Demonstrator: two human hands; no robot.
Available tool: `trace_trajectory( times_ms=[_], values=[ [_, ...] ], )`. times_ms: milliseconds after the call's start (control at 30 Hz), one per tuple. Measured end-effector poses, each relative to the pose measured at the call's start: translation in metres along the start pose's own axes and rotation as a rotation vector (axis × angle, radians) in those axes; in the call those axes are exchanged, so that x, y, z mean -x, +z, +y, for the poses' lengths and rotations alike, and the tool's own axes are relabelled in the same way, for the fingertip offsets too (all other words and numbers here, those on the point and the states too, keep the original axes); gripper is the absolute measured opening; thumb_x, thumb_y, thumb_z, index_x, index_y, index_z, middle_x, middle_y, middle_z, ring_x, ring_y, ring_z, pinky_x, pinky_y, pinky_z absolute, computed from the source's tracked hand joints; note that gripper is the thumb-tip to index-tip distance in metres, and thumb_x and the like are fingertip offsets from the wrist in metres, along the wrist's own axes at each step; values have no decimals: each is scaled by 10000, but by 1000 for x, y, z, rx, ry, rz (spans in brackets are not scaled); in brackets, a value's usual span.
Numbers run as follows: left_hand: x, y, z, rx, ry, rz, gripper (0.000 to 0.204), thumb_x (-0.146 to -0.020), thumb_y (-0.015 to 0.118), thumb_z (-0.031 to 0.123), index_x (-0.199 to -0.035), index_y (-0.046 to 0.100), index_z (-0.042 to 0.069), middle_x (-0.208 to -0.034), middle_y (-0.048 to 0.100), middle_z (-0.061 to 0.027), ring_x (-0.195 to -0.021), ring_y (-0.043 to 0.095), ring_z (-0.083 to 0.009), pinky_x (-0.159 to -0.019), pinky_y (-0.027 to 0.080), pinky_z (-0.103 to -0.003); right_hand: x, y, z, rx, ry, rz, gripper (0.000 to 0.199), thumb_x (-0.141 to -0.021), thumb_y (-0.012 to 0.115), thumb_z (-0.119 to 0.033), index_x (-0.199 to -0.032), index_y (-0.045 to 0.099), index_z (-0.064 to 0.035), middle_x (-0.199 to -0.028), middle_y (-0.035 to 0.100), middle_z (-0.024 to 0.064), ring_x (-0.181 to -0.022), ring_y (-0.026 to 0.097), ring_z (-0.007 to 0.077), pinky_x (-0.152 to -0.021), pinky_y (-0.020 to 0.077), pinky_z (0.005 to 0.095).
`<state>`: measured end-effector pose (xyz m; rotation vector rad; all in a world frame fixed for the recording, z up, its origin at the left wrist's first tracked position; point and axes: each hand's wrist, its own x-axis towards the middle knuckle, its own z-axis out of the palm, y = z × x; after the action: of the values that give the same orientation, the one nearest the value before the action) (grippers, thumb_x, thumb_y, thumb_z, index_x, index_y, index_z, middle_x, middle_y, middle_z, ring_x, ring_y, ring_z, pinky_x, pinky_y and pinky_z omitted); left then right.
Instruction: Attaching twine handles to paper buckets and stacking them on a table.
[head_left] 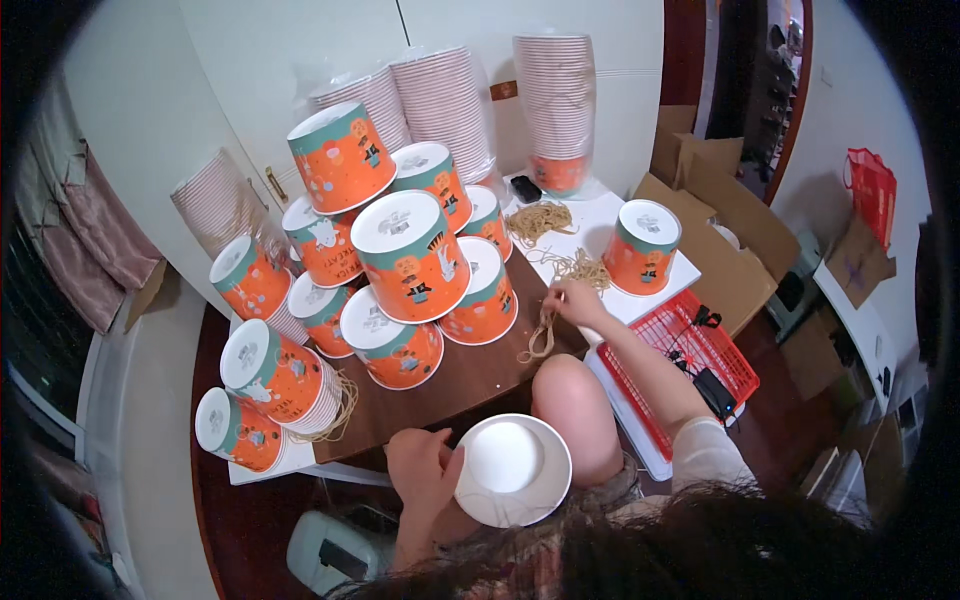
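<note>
My left hand (428, 478) grips the rim and side of a paper bucket (548, 452), its fingers bent round it. The bucket's white inside faces up, close to my body and beside my bare knee. Over at the table's right side, my right hand (578, 303) is closed in a pinch on rubber bands (541, 342), which hang in tan loops below the fingers near the table edge. Right behind that hand lies a loose heap of rubber bands (582, 266). A second heap of rubber bands (541, 222) is farther back.
Upside-down orange and green buckets (412, 255) are piled on the brown table (345, 425). Wrapped bucket stacks (553, 100) stand behind. One bucket (643, 250) sits at the right corner. A red basket (735, 350) holds cables and a black adapter. Cardboard boxes (725, 240) lie beyond.
</note>
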<state>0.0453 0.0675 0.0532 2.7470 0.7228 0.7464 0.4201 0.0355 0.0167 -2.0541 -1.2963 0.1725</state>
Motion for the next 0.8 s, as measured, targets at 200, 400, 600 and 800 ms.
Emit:
trace_trajectory(
  times_ms=[200, 400, 600, 800],
  values=[
    [-64, -9, 21, 328, -203, 36, 241, -725, 629, 213, -897, 580, 51, -742, 567, -69, -654, 548, -219, -623, 433, -340, -57, -68, -40, -238, -119, 98, 171, -744, 589, -185, -786, 600, -20, -713, 582, 100, -640, 554, 140, -574, 437, 280],
    [-170, 27, 33, 555, 148, 96, 283, -775, 583, 167, -1000, 524, 5, -811, 566, -146, -681, 561, -252, -624, 449, -338, -73, -123, -92, -398, -230, -46, 85, -793, 556, -108, -813, 550, -26, -720, 531, -19, -656, 465, 52, -598, 402, 209],
    [-277, 71, 61, 825, 6, 42, 380, -766, 569, 145, -1089, 435, -2, -914, 580, -167, -767, 598, -281, -660, 458, -354, -78, -121, -105, -304, -270, -222, 83, -796, 528, -96, -825, 547, -21, -775, 571, 15, -745, 526, 82, -660, 428, 223],
    [-267, 114, 69, 544, -93, -210, 169, -769, 483, 146, -786, 597, 23, -746, 612, -172, -738, 608, -299, -651, 469, -378, -80, -160, -106, -826, -132, 1, 88, -822, 463, -114, -768, 479, -46, -677, 536, 39, -615, 518, 109, -574, 440, 238]
  ],
)
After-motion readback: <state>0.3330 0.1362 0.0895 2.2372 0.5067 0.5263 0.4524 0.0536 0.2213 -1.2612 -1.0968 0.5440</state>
